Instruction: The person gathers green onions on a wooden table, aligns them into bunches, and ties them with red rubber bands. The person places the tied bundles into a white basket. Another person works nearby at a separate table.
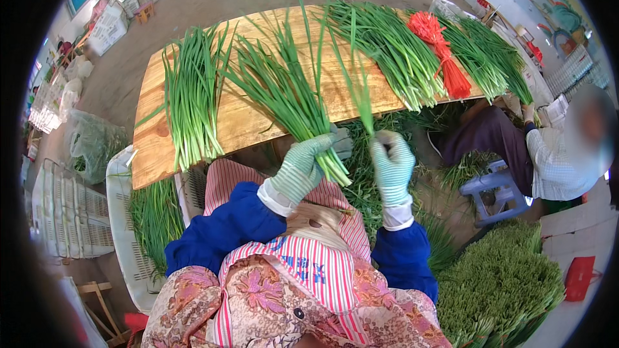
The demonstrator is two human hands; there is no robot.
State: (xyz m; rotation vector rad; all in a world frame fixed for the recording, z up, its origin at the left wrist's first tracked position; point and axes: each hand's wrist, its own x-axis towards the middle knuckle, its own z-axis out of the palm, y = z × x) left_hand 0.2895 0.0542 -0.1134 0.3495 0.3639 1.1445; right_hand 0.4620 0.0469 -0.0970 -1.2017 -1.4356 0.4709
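My left hand (302,162), in a striped knit glove, grips a bunch of green garlic chives (285,92) near its pale stem ends, which point down toward my lap. To its right, my gloved right hand (392,162) pinches a few thin green leaves (363,106) that stand up, partly blurred. Behind both hands is a wooden board table (242,133). One loose pile of chives (193,101) lies at its left, and a bigger pile (387,53) at its right. A bundle of red ties (442,53) rests between that pile and more chives (476,58).
A white plastic crate (121,232) with chives stands left of my knees. Loose greens (360,188) cover the floor beneath the table. Tied bundles (498,285) are stacked at lower right. Another person (556,150) sits at right, near a blue stool (498,193).
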